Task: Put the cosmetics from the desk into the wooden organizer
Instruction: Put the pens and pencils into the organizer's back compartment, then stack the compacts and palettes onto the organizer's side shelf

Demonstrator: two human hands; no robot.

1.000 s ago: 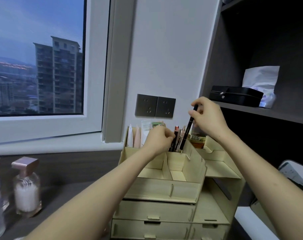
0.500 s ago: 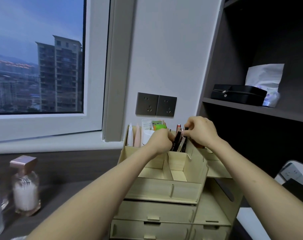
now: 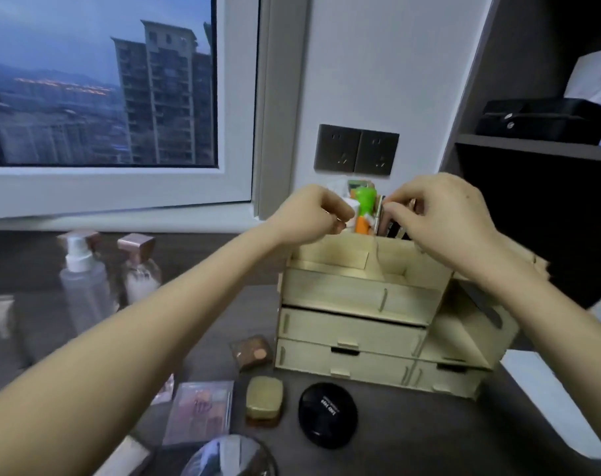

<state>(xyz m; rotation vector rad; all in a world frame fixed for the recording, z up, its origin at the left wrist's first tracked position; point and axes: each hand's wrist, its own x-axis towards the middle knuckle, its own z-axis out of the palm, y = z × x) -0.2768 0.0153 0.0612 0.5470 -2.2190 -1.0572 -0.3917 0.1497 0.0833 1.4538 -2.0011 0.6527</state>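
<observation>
The wooden organizer (image 3: 360, 300) stands on the dark desk, with drawers below and open compartments on top. Both hands are at its back compartment. My left hand (image 3: 309, 214) is curled around a white tube (image 3: 352, 208) beside a green-capped tube (image 3: 366, 200). My right hand (image 3: 443, 218) pinches the tops of several upright pencils (image 3: 390, 225). Loose on the desk in front lie a black round compact (image 3: 327, 414), a gold compact (image 3: 264, 400), a pink eyeshadow palette (image 3: 203, 412) and a small brown palette (image 3: 252, 352).
A clear spray bottle (image 3: 82, 283) and a rose-gold-capped pump bottle (image 3: 139, 269) stand at the left below the window sill. A clear round lid (image 3: 230, 455) lies at the bottom edge. Wall sockets (image 3: 355, 154) sit behind the organizer, and dark shelving (image 3: 532, 146) rises on the right.
My right hand has brought the black pencil down into the back compartment among the others. My left hand stayed at the compartment. The view has dipped, so the desk items now show.
</observation>
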